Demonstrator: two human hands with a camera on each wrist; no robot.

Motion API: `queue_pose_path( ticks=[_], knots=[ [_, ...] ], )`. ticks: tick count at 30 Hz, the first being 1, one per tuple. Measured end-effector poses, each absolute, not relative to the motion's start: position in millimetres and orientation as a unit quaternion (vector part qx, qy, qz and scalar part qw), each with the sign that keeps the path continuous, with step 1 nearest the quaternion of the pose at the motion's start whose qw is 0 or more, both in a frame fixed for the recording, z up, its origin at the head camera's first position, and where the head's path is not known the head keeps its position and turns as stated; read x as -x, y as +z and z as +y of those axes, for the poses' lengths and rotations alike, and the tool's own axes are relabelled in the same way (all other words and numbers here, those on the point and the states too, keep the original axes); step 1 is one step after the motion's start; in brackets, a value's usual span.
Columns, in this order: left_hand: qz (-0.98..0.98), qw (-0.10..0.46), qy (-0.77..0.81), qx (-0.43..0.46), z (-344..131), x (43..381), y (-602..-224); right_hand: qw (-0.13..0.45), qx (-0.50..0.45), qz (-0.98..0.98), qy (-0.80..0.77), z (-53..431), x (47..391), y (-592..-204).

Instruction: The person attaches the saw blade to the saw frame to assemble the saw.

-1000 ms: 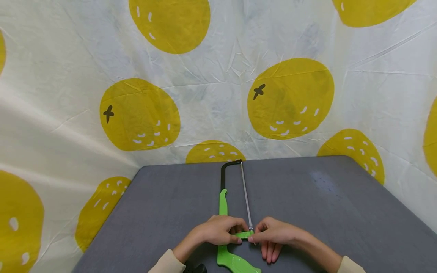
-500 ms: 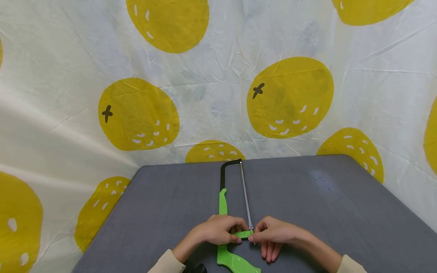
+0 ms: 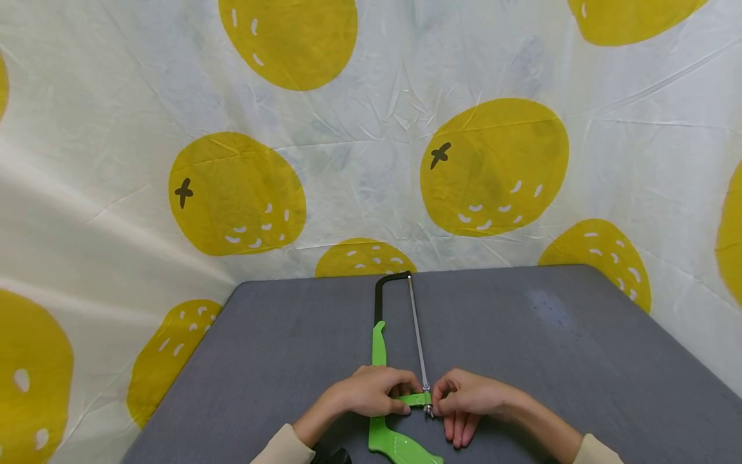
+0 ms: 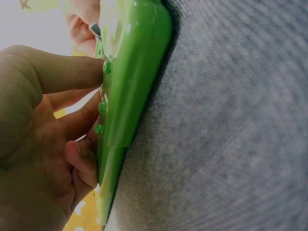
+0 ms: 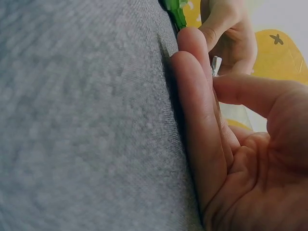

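Right hand (image 3: 469, 396) eased aside, silver metal wing nut (image 3: 429, 410) bared

We see the left hand (image 3: 377, 392) pinching the green-and-black hacksaw (image 3: 379, 348), flat on the grey bench (image 3: 510, 341); whether the right pinches anything, we cannot tell. Slack left grip could let it twist.

The saw (image 3: 379, 348) at six o'clock is bright green, its bow (image 3: 379, 303) black, its blade (image 3: 417, 328) and nut (image 3: 428, 409) silver; the table (image 3: 493, 341) is grey, with a paler patch (image 3: 549, 308) at four. The sleeves (image 3: 284, 446) at seven and between four and five are cream. From nine through twelve to three, the cloth (image 3: 359, 183) is white, printed with yellow fruits (image 3: 494, 174) bearing white dashes and some dark crosses.
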State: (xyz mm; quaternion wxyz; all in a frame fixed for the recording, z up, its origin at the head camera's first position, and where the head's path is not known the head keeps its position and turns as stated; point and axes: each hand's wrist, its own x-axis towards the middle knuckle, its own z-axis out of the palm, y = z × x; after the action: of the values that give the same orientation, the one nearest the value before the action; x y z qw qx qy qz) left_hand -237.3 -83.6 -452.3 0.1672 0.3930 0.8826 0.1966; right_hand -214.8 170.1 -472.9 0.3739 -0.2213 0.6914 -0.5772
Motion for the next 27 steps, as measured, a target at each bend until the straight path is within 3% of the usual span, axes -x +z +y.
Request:
queue_pose_path(
  ticks=[27],
  knots=[
    [0.882,0.173,0.204,-0.388,-83.8,236.5,-452.9,0.387,0.227,0.689,-0.569,171.6,215.3,-471.7]
  ],
)
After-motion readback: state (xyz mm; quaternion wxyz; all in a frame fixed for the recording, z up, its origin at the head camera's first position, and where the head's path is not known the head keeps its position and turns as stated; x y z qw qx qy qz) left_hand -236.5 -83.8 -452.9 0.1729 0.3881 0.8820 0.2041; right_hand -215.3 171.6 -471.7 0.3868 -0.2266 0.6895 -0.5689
